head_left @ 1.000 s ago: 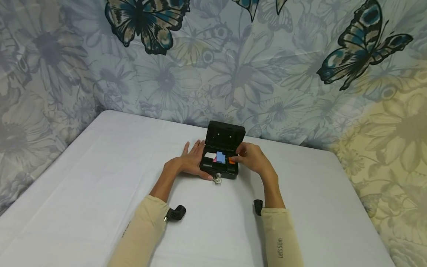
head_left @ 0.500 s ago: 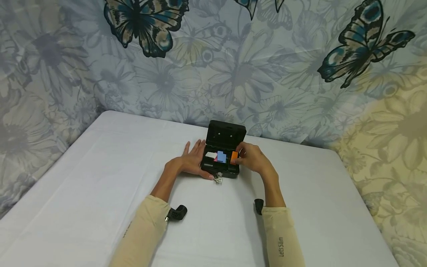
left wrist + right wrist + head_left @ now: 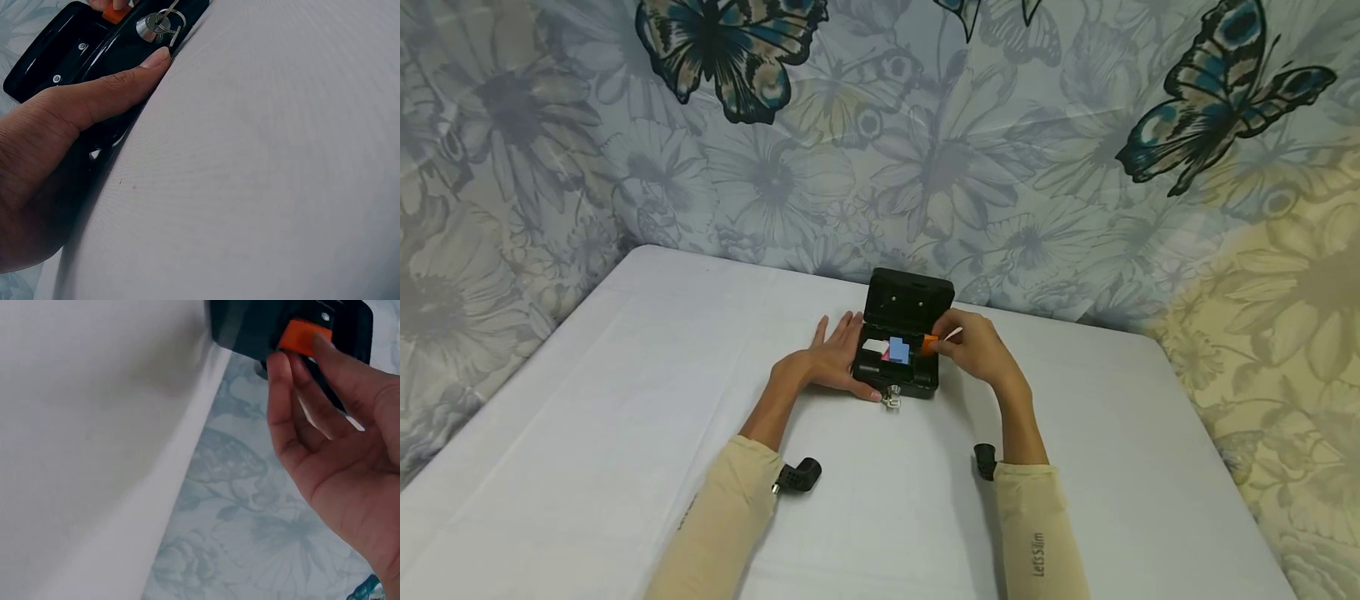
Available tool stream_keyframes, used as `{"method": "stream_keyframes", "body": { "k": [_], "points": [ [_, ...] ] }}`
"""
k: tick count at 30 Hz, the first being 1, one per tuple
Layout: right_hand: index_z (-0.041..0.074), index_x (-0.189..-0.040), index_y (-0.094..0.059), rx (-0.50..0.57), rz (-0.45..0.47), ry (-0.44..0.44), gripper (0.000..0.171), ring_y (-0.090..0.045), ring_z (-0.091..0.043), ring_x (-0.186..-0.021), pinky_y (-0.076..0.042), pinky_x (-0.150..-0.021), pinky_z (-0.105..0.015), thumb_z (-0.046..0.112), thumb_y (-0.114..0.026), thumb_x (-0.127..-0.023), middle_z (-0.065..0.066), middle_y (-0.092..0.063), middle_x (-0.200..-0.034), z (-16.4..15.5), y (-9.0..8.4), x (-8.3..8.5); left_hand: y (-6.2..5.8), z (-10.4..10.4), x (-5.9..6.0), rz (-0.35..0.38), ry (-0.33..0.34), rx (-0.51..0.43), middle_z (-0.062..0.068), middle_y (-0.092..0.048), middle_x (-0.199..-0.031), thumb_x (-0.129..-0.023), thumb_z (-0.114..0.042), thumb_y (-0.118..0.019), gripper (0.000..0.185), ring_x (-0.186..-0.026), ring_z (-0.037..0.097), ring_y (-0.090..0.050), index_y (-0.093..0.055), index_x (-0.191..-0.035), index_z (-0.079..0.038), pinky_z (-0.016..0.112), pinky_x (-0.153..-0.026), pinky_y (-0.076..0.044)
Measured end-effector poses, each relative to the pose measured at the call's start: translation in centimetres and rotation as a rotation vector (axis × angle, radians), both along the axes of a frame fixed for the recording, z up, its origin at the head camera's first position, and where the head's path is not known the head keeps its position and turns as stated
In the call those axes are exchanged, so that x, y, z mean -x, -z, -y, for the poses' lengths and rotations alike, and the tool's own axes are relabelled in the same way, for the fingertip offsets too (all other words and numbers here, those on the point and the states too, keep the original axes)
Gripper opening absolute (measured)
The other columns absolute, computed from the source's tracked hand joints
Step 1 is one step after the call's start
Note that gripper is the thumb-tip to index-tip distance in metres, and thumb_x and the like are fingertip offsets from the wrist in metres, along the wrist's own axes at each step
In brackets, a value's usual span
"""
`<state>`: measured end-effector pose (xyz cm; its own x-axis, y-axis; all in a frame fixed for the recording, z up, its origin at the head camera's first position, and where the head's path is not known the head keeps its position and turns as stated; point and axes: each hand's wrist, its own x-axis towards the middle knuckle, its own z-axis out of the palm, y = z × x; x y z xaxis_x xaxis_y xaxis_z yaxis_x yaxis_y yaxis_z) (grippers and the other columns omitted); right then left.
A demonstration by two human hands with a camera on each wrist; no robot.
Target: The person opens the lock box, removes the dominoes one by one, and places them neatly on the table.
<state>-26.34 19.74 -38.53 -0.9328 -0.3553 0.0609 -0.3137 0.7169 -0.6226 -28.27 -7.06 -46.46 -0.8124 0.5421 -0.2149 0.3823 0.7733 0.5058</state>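
Head view: a small black box (image 3: 898, 367) with glossy hard walls and its lid (image 3: 908, 302) propped upright sits at the middle of the frame on a table (image 3: 625, 400) covered in smooth white cloth. Inside lie flat pieces: a white one (image 3: 872, 346), a blue one (image 3: 898, 350) and a red sliver under it. A metal key (image 3: 892, 400) hangs from the lock on the near wall. The left hand (image 3: 831, 360) lies flat against the box's left side, fingers straight, thumb along the front. The right hand (image 3: 973, 348), just right of the box, pinches a small orange block (image 3: 929, 342) at the box's right edge.

Left wrist view: at the upper left, the thumb (image 3: 119, 84) presses along the shiny black wall (image 3: 69, 56), its tip just beside the round silver lock and key ring (image 3: 159, 24). Fine-woven white cloth fills the rest.

Right wrist view: at the upper right, curled fingertips (image 3: 284, 372) grip the matte orange block (image 3: 299, 336) against the black box (image 3: 250, 328). Floral fabric shows below the table's edge.
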Motion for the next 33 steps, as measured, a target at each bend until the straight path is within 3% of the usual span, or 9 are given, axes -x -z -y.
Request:
{"method": "stream_keyframes", "body": {
  "k": [10,18,22,26,33],
  "points": [
    [-0.004,-0.115,-0.068,0.121,-0.016,0.092,0.019,-0.074,-0.042,-0.095,-0.053,-0.082,-0.034,0.007,-0.067,-0.1,-0.024,-0.074,-0.111,-1.7,-1.1,-0.2,0.4,-0.1,0.3,-0.008,0.004,0.019,0.01,0.018,-0.177,-0.078,-0.068,-0.077,0.141,-0.165,0.027,0.019,0.015,-0.167,-0.007,0.059,-0.129,0.02],
    [-0.003,-0.118,-0.069,0.105,0.046,0.154,0.021,-0.073,-0.042,-0.098,-0.05,-0.085,-0.033,0.009,-0.065,-0.101,-0.024,-0.074,-0.112,-3.7,-1.7,-0.2,-1.1,-0.1,0.0,0.018,0.011,0.032,0.013,0.019,-0.176,-0.081,-0.062,-0.078,0.14,-0.164,0.028,0.021,0.018,-0.165,-0.002,0.057,-0.128,0.023],
    [-0.006,-0.118,-0.069,0.056,0.116,0.155,0.023,-0.074,-0.038,-0.093,-0.051,-0.082,-0.03,0.008,-0.063,-0.1,-0.025,-0.076,-0.105,-4.7,-1.3,0.0,-1.7,0.0,-0.3,0.025,0.01,0.025,0.014,0.019,-0.176,-0.081,-0.06,-0.077,0.139,-0.164,0.029,0.02,0.017,-0.164,-0.001,0.057,-0.128,0.023],
    [-0.007,-0.118,-0.071,-0.024,0.202,0.152,0.023,-0.071,-0.03,-0.085,-0.049,-0.076,-0.029,0.007,-0.064,-0.1,-0.021,-0.076,-0.096,-5.4,-0.4,0.4,-1.2,0.0,-0.1,0.025,0.004,0.008,0.014,0.019,-0.176,-0.08,-0.062,-0.077,0.14,-0.164,0.029,0.021,0.017,-0.165,-0.001,0.056,-0.127,0.025],
    [-0.005,-0.114,-0.072,-0.108,0.268,0.145,0.022,-0.065,-0.023,-0.086,-0.048,-0.076,-0.029,0.009,-0.066,-0.099,-0.017,-0.074,-0.097,-5.2,0.7,0.5,-1.1,0.2,-0.4,0.022,0.013,-0.022,0.015,0.016,-0.177,-0.076,-0.073,-0.075,0.145,-0.165,0.032,0.017,0.013,-0.165,0.0,0.059,-0.128,0.022]
  ]
}}
